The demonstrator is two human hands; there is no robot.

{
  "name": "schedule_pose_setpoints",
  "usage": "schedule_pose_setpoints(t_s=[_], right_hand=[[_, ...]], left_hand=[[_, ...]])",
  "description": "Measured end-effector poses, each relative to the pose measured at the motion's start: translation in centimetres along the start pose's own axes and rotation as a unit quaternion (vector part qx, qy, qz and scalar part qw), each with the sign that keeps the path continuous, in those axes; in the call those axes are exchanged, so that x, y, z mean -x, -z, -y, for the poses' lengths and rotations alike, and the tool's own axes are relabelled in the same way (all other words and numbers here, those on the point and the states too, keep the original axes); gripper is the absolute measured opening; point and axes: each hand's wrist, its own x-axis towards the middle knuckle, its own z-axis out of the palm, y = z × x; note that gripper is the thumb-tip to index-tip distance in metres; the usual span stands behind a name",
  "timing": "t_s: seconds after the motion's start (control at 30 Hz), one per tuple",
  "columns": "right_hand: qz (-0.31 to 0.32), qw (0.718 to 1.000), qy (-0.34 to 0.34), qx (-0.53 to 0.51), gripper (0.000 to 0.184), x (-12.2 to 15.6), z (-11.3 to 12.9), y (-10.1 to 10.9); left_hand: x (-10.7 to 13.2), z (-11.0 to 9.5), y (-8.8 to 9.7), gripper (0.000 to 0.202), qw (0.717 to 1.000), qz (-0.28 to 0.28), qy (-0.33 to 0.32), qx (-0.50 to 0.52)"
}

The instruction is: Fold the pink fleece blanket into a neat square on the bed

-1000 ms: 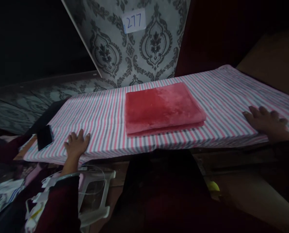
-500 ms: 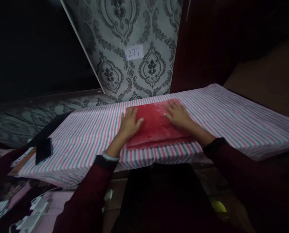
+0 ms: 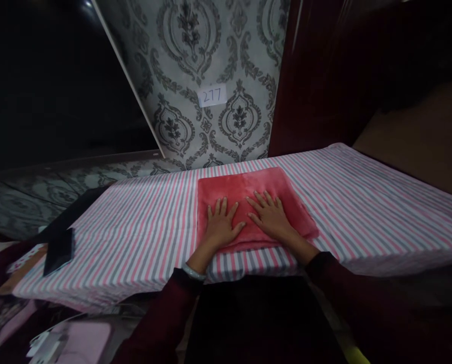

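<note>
A folded red plush cloth lies flat on a striped tablecloth, its layered edge showing along the front. My left hand rests palm down on the front left part of the cloth, fingers spread. On its wrist is a pale bangle. To the right, my right hand also presses flat on the cloth with its fingers apart. Neither hand grips anything, and a strip of red fabric shows between the two thumbs.
A dark phone lies at the table's left edge beside a brown wooden piece. Behind the table are a large black screen, patterned wallpaper and a paper marked 277. White power strips sit low at the left.
Both hands have slid toward me over the red cloth, from its far and left parts to its front half, and come closer together. The view has tilted up slightly.
</note>
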Motion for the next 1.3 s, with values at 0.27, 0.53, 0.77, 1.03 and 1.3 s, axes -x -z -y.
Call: schedule_pose_setpoints(t_s=[0.27, 0.53, 0.77, 1.03, 1.3], right_hand=[[0.095, 0.993, 0.051, -0.054, 0.054, -1.4, -1.9, 2.1], [0.138, 0.982, 0.112, -0.058, 0.064, -8.3, 0.5, 4.1], [0.072, 0.987, 0.144, -0.025, 0.061, -10.3, 0.5, -0.4], [0.021, 0.989, 0.144, -0.019, 0.058, -9.9, 0.2, -2.4], [0.083, 0.989, 0.118, -0.022, 0.06, -10.1, 0.6, -0.3]], left_hand=[[2.0, -1.7, 1.1, 0.059, 0.997, -0.056, -0.048, 0.013], [5.3, -5.9, -3.6, 0.073, 0.985, -0.122, -0.123, -0.004], [5.6, -5.7, -4.7, 0.069, 0.984, -0.127, -0.118, 0.034], [5.6, -5.5, -4.6, 0.066, 0.983, -0.124, -0.12, 0.055], [5.7, -5.5, -4.2, 0.063, 0.978, -0.147, -0.141, 0.035]])
